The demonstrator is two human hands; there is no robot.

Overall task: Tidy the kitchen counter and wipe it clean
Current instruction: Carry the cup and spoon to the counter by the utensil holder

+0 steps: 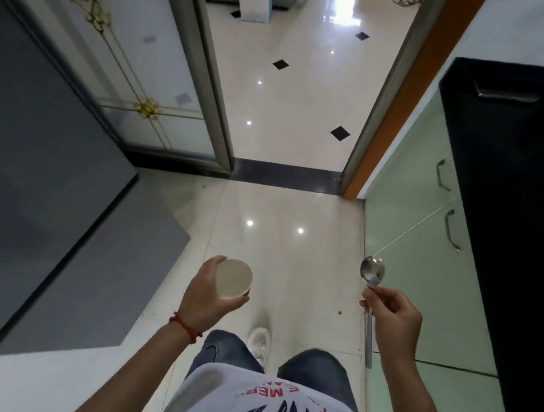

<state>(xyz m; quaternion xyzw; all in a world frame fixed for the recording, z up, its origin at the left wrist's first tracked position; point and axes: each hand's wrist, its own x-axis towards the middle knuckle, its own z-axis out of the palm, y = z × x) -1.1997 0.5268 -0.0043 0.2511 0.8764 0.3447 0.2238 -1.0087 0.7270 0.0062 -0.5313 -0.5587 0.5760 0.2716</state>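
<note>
Head camera looks down past a white printed shirt and dark jeans to a glossy pale tiled floor, with one light shoe stepping forward. Out in front, the left hand wraps round a small cream cup, thumb and fingers curled about its side; the cup is tipped so its round pale face points toward the camera (whether that face is the mouth or the base cannot be told). A red thread band circles that wrist. To the right, the right hand pinches a shiny metal spoon partway along its handle, bowl up and handle hanging down past the palm. Both things are held in the air above the floor, well apart from each other. Just beside the spoon stand pale green cabinet doors with metal handles, under a black surface. A grey cabinet fills the left side, and a doorway opens ahead.
</note>
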